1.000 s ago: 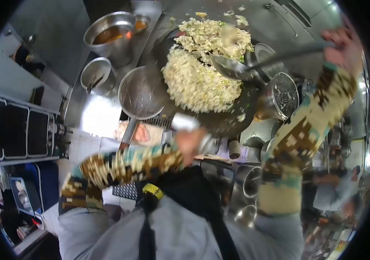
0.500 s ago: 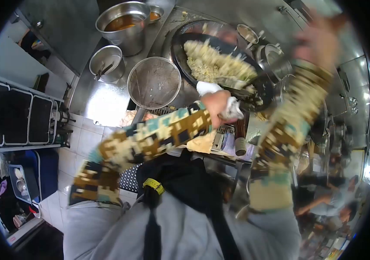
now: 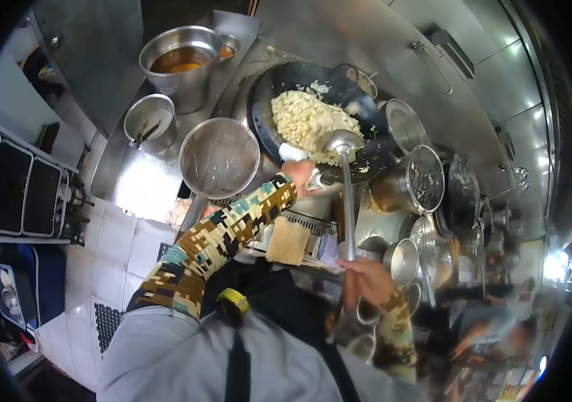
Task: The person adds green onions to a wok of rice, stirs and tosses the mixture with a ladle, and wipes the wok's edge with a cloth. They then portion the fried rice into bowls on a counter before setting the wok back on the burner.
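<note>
A large black wok (image 3: 266, 100) on the stove holds a heap of pale yellow fried rice (image 3: 302, 120). My left hand (image 3: 296, 173) is closed around a white cloth (image 3: 292, 153) at the wok's near edge; whatever part of the wok it grips is covered. In my right hand (image 3: 370, 278), low and close to my body, is the long handle of a metal wok ladle (image 3: 347, 194). The ladle's rounded head rests on the near right part of the rice.
Left of the wok are a round strainer (image 3: 220, 159), a small pot (image 3: 150, 124) with utensils and a tall pot (image 3: 180, 70) of brownish liquid. More strainers and pots, including a meshed one (image 3: 425, 179), crowd the right. Another person (image 3: 493, 325) is at lower right.
My right hand has come down from high on the right towards my body. The rice, tossed and blurred before, now lies heaped in the wok. My left hand stays at the wok's edge.
</note>
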Motion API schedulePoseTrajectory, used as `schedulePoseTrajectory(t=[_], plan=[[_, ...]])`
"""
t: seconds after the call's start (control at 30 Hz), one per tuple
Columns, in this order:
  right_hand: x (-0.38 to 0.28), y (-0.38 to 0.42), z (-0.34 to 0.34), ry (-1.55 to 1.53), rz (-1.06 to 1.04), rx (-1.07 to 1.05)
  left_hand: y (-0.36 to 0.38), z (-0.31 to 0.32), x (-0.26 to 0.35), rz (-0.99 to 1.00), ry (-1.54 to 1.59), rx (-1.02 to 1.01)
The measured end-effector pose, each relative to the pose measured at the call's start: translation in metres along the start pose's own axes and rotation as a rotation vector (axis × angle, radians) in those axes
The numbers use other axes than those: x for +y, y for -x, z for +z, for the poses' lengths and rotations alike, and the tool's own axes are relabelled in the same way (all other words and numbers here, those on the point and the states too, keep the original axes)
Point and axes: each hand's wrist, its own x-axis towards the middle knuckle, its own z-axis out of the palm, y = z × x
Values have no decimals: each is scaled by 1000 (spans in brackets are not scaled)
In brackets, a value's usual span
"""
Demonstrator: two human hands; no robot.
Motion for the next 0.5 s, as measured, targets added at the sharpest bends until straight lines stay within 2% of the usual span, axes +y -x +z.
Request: schedulePoseTrajectory(t=[0.03, 0.1, 0.13, 0.17, 0.2, 0.23, 0.27, 0.3, 0.33, 0.37, 0.4, 0.5], plan=[[12, 0, 6, -112, 79, -18, 13, 14, 3, -21, 89, 136], [13, -12, 37, -8, 216, 159, 5, 12, -5, 64, 61, 23], [28, -22, 61, 421, 11, 563, -9, 0, -16, 348, -240, -153], [16, -20, 62, 186, 137, 586, -24, -11, -28, 739, -570, -248], [-1, -18, 53, -46, 240, 605, -38, -22, -40, 1106, -743, -271], [-9, -21, 45, -287, 330, 616, -17, -3, -23, 493, -432, -259], [2, -23, 48, -377, 270, 635, 5, 17, -5, -32, 9, -31], [11, -34, 45, -336, 254, 659, -14, 12, -9, -111, 78, -77], [19, -52, 33, -300, 249, 687, -15, -1, -14, 318, -339, -185], [26, -71, 16, -314, 240, 690, -26, -10, -22, 530, -465, -273], [32, -91, -2, -329, 232, 693, -36, -15, -29, 581, -451, -326], [31, -169, -41, -522, 110, 775, -48, -22, -33, 521, -351, -392]])
